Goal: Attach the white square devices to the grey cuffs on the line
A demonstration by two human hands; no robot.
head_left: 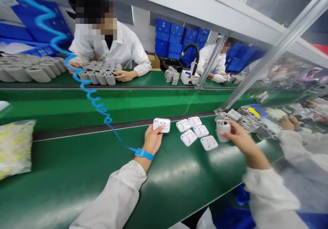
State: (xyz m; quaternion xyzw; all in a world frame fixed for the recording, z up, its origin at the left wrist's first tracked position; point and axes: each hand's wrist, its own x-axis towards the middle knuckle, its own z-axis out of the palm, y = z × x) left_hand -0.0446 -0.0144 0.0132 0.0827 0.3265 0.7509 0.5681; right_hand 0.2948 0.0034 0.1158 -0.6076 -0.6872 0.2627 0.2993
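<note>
Gripping a grey plastic housing (222,130) in curled fingers (232,131) at one o'clock, the right hand (242,142) is raised; the left hand's (153,142) fingers (159,129) rest on a white socket faceplate (162,125) at twelve o'clock, any grip unclear, its markings illegible.

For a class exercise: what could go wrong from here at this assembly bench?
The grey housing is pinched in the right hand above the green bench mat; it might slip and strike the white socket plates lying nearby. The coiled blue cord from the blue wrist strap on the left hand could also snag the white socket plate under that hand.
</note>
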